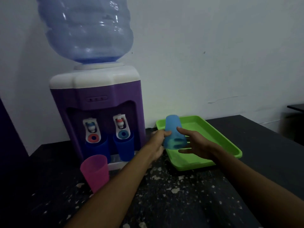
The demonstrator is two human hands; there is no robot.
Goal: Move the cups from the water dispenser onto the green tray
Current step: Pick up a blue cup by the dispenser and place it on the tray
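A light blue translucent cup [173, 129] is upside down over the near left part of the green tray [220, 139]. Both of my hands hold it: my left hand [158, 142] pinches its left side and my right hand [197, 145] wraps its right side and mouth. Whether the cup touches the tray I cannot tell. Two dark blue cups [98, 149] [125, 148] stand under the taps of the purple water dispenser [97, 94]. A pink cup [96, 171] stands upright on the counter in front of the dispenser.
The dispenser carries a large blue water bottle [87, 28] and stands against a white wall. The tray lies on a dark speckled counter [172, 195]. A dark object [296, 107] sits at the far right edge.
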